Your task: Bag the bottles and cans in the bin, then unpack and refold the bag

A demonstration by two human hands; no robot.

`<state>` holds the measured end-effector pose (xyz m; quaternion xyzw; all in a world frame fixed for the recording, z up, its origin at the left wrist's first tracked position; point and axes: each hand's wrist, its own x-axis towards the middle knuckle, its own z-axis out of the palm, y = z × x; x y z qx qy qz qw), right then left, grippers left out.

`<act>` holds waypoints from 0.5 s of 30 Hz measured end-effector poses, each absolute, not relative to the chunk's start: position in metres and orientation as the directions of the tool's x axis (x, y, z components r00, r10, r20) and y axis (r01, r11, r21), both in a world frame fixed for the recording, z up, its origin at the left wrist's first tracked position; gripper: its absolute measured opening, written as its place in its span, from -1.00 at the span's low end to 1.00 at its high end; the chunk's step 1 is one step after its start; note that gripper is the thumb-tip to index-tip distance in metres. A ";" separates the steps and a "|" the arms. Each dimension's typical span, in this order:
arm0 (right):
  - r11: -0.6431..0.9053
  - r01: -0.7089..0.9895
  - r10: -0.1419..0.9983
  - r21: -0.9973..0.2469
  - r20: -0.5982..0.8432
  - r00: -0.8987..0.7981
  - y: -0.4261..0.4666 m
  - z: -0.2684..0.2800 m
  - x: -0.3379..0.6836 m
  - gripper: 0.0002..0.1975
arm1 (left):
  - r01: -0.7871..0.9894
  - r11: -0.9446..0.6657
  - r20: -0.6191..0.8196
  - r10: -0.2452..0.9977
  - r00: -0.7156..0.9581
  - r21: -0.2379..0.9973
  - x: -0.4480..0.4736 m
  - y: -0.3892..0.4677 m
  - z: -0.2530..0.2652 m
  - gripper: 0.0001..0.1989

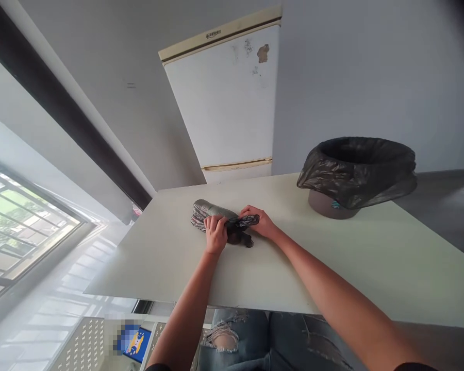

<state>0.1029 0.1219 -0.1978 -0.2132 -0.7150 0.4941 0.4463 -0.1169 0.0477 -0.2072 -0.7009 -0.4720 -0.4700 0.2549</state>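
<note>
Your dark plastic bundle (203,207) lies on the pale surface (158,252), left of its middle, its bulkier end away to the left and its black loose end pointing right. Your left grip (215,233) is clamped on the bundle, fingers bent over its near side; your right grip (259,220) is closed on the loose end, though the plastic hides some of its fingertips. Your left hand covers part of the bundle's middle, and your two forearms cross the near edge of the surface.

Well apart to your right, toward the far edge, stands a brown bin (325,206). A black liner (351,178) flares out around its mouth, hiding the upper wall and hanging over the surface there. Beyond the far edge rises a white refrigerator (224,103) with scuffed patches near its top, against a grey wall (371,67). Off to your left is a barred window (15,226). Below the near edge you have white perforated panels (87,342), a blue picture (139,342) partly blurred into blocks, and your ripped jeans (251,335).
</note>
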 end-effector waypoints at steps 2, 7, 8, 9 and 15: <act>0.402 -0.171 0.753 -0.900 0.431 -0.497 0.122 -0.197 0.102 -0.85 | 0.901 -0.424 0.904 0.414 0.106 0.088 -0.116 0.048 -0.208 -0.71; 0.288 -0.222 0.806 -0.932 0.361 -0.470 0.126 -0.201 0.097 -0.77 | 0.920 -0.374 0.917 0.396 0.047 0.114 -0.118 0.045 -0.206 -0.70; 0.260 -0.240 0.804 -0.935 0.347 -0.483 0.126 -0.201 0.096 -0.75 | 0.925 -0.359 0.919 0.393 0.032 0.121 -0.119 0.043 -0.204 -0.70; 0.235 -0.256 0.798 -0.938 0.336 -0.500 0.125 -0.201 0.096 -0.74 | 0.930 -0.343 0.921 0.389 0.017 0.128 -0.118 0.042 -0.202 -0.70; 0.170 -0.304 0.780 -0.937 0.317 -0.539 0.124 -0.196 0.097 -0.71 | 0.913 -0.403 0.937 0.341 0.079 0.069 -0.104 0.014 -0.189 -0.83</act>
